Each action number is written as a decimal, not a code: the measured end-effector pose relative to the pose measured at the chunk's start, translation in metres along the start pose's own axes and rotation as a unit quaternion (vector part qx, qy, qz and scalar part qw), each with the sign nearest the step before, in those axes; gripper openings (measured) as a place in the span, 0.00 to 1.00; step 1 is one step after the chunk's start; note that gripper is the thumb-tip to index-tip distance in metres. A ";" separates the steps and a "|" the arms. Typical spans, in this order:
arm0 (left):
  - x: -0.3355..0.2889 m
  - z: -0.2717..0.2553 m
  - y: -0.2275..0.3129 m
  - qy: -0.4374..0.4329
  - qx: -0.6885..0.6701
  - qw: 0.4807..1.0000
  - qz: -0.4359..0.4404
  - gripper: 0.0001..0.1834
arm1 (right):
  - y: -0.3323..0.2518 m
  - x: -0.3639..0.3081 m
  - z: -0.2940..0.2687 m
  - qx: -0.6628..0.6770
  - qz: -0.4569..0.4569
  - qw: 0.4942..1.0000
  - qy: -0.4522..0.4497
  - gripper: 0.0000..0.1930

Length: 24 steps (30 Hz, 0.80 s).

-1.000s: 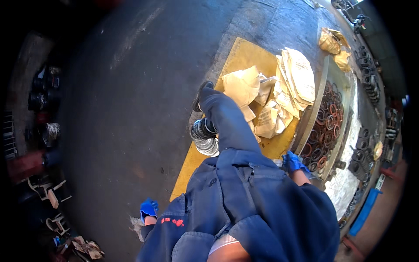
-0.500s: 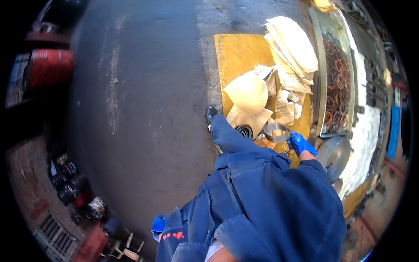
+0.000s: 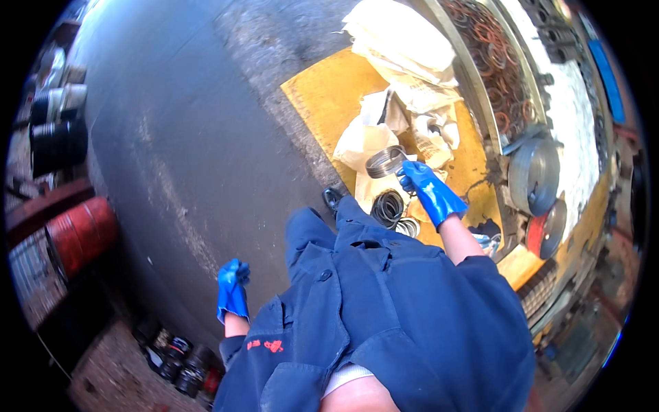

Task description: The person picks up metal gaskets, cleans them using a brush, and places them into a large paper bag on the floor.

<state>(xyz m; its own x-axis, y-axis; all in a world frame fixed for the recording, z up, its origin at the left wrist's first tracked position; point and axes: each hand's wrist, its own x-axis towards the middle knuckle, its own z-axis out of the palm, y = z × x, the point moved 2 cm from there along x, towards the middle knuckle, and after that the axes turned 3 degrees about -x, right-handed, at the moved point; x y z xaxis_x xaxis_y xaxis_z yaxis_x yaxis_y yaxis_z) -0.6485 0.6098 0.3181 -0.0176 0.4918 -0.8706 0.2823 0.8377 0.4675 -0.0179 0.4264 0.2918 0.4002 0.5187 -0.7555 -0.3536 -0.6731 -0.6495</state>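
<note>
In my right hand (image 3: 427,191), in a long blue rubber glove, is a bundle of thin metal rings (image 3: 384,163), held at its right side. It hangs above crumpled brown paper sacks (image 3: 367,141) on a yellow sheet (image 3: 329,79). Below the bundle lie a stack of black rings (image 3: 387,208) and some paler rings (image 3: 408,227), close to my legs. My left hand (image 3: 233,287), gloved in blue too, is out to the left above the dark floor. Its fingers are curled in, and nothing shows in them.
Right of the sheet stands a long metal trough (image 3: 484,103) full of reddish rings. Near it are a large round metal drum (image 3: 534,176) and a red-sided round piece (image 3: 542,230). A pale sack pile (image 3: 401,38) lies at the far end. A red barrel (image 3: 82,233) is at left.
The view has turned. My right hand has carried the ring bundle forward and left, over the paper. My left hand has come up into fuller view.
</note>
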 end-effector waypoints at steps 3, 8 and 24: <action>0.076 0.058 0.111 -0.065 0.084 0.993 0.047 0.13 | -0.017 0.000 -0.002 -0.005 -0.018 1.000 0.016 0.23; 0.106 0.248 0.251 -0.124 0.168 0.971 0.118 0.17 | -0.049 -0.007 -0.018 0.035 0.016 0.995 0.087 0.22; 0.269 0.564 0.275 -0.371 0.349 0.859 0.054 0.20 | -0.074 0.202 -0.036 0.123 0.034 0.981 0.146 0.16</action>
<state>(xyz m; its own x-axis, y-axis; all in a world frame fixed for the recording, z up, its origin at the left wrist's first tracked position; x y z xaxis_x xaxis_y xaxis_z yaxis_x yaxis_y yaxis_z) -0.0349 0.8388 0.1262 0.5883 0.0540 -0.8069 0.7544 0.3228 0.5716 0.1194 0.5622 0.1905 0.5804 0.2793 -0.7649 -0.5678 -0.5345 -0.6260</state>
